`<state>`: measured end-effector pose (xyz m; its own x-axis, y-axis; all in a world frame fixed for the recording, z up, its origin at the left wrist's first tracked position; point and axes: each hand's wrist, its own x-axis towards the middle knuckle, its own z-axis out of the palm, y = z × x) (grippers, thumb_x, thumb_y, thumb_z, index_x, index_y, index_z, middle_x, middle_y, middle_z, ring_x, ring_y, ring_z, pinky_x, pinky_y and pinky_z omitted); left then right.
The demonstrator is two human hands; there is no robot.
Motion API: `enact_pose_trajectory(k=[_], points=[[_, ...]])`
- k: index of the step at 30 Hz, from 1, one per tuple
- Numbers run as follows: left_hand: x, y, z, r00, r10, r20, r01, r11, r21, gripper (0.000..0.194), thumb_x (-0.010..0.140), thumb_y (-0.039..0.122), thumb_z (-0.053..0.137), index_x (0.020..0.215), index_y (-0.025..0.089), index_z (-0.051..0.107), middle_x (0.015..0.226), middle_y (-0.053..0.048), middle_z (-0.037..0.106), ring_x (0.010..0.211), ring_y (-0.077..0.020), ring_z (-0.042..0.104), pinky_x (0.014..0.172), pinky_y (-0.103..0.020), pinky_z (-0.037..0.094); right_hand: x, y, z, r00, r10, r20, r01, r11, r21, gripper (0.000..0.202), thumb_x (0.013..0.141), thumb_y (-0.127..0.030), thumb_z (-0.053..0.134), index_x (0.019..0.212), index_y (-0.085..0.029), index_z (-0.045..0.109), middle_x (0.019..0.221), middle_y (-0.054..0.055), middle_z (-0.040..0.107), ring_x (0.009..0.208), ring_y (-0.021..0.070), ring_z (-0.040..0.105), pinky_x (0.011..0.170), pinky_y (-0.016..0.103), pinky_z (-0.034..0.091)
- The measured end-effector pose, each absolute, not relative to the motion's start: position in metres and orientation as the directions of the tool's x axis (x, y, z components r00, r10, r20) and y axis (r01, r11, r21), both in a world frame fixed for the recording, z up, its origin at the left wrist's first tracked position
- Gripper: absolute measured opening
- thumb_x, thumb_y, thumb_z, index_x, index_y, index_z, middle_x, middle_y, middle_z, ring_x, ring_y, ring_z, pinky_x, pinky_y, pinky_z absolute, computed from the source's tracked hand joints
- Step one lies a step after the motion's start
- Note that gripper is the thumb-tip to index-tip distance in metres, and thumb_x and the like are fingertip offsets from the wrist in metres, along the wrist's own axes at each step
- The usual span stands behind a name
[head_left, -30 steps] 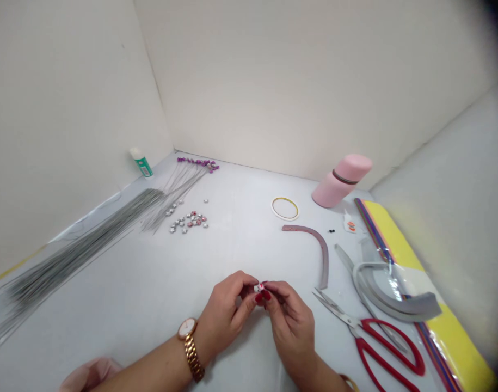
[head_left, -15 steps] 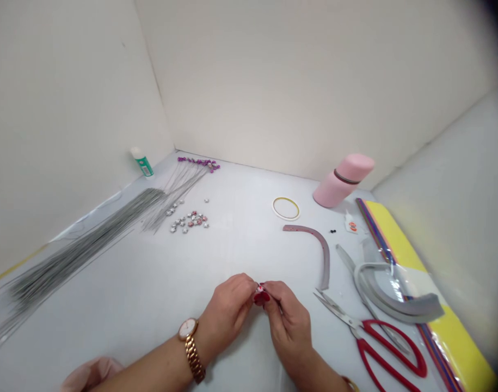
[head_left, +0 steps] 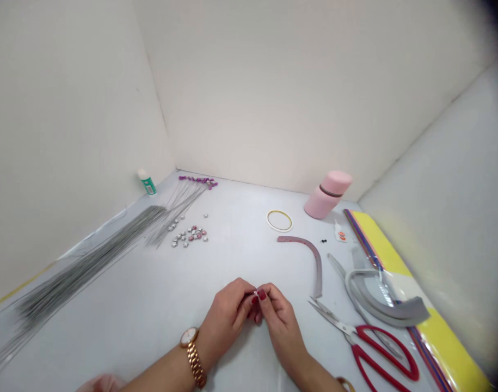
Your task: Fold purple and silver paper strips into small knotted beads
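Left hand [head_left: 228, 316] & right hand [head_left: 279, 321]: both pinch 1 tiny bead [head_left: 256, 293].
Near front edge of table [head_left: 151, 294]; scissors [head_left: 363, 340] to the right.

A plain, pale work surface [head_left: 122, 305] fills the lower half of the view, smooth and faintly bluish white. It is boxed in by three flat off-white panels. The left wall [head_left: 61, 120] runs back at an angle and meets the back wall [head_left: 281, 87] in a straight vertical corner. The right wall [head_left: 448, 174] slopes in from the far right and looks slightly greyer, perhaps only from shadow. All three panels are bare and matte. Light is soft and even, with very faint shadows on the surface. The upper right corner of the view darkens to black, blurred at the edge of the lens.
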<state>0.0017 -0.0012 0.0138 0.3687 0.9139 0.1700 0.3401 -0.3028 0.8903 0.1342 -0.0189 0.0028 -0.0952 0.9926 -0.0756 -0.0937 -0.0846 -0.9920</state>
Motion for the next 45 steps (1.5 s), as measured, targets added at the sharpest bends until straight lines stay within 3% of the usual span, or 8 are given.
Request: enact_pose_trajectory(k=[5,14,18,23,30,35,45], points=[[0.001,0.000,0.011,0.324,0.927,0.192,0.285,-0.289,0.914,0.017,0.084,0.016,0.044,0.100,0.019,0.049,0.083,-0.003,0.056,0.070,-0.0131,0.053,0.066,-0.025,0.044,0.134,-0.015,0.004,-0.092,0.990,-0.110,-0.197,-0.127,-0.972,0.023,0.087,-0.034,0.044,0.074,-0.017,0.051,0.059,-0.002,0.053,0.054,0.0103,0.049,0.053,0.021,0.037],[0.000,0.004,0.013,0.326,0.911,0.253,0.260,-0.344,0.902,0.020,0.086,0.016,0.041,0.096,0.019,0.058,0.086,-0.006,0.056,0.079,-0.0156,0.054,0.071,-0.028,0.045,0.132,-0.014,0.003,-0.086,0.989,-0.122,-0.196,-0.137,-0.971,0.029,0.087,-0.038,0.042,0.071,-0.016,0.053,0.055,-0.003,0.052,0.051,0.0103,0.050,0.049,0.020,0.035],[0.001,0.003,0.010,0.306,0.917,0.256,0.266,-0.341,0.902,0.020,0.085,0.015,0.042,0.098,0.019,0.057,0.085,-0.005,0.056,0.076,-0.0146,0.055,0.068,-0.026,0.046,0.132,-0.013,0.003,-0.089,0.989,-0.118,-0.206,-0.135,-0.969,0.027,0.086,-0.038,0.044,0.072,-0.016,0.053,0.059,-0.002,0.052,0.050,0.0090,0.049,0.049,0.020,0.035],[0.001,0.000,0.010,0.234,0.938,0.255,0.314,-0.321,0.894,0.015,0.084,0.015,0.044,0.084,0.018,0.059,0.076,-0.002,0.058,0.071,-0.0138,0.055,0.066,-0.026,0.045,0.133,-0.014,0.002,-0.082,0.990,-0.119,-0.184,-0.132,-0.974,0.029,0.085,-0.040,0.045,0.072,-0.016,0.052,0.062,-0.001,0.053,0.050,0.0096,0.049,0.048,0.021,0.036],[0.003,-0.002,0.011,0.218,0.934,0.284,0.330,-0.344,0.879,0.015,0.082,0.016,0.047,0.091,0.019,0.059,0.082,-0.004,0.059,0.073,-0.0142,0.056,0.065,-0.025,0.047,0.131,-0.014,0.004,-0.109,0.989,-0.097,-0.185,-0.116,-0.976,0.029,0.084,-0.043,0.045,0.073,-0.017,0.050,0.057,-0.003,0.049,0.048,0.0100,0.047,0.048,0.020,0.035],[0.004,-0.004,0.012,0.194,0.934,0.300,0.353,-0.352,0.867,0.011,0.081,0.018,0.050,0.081,0.018,0.060,0.077,-0.003,0.060,0.068,-0.0134,0.056,0.063,-0.024,0.048,0.132,-0.015,0.002,-0.112,0.991,-0.075,-0.160,-0.093,-0.983,0.031,0.083,-0.044,0.045,0.070,-0.017,0.051,0.056,-0.003,0.050,0.049,0.0112,0.047,0.048,0.021,0.035],[0.003,-0.007,0.008,0.184,0.937,0.298,0.345,-0.345,0.873,0.011,0.082,0.019,0.047,0.084,0.017,0.058,0.077,-0.003,0.062,0.067,-0.0128,0.058,0.064,-0.024,0.049,0.132,-0.015,0.002,-0.162,0.986,-0.049,-0.182,-0.079,-0.980,0.030,0.085,-0.042,0.043,0.069,-0.017,0.048,0.053,-0.004,0.050,0.047,0.0098,0.047,0.046,0.020,0.033]])
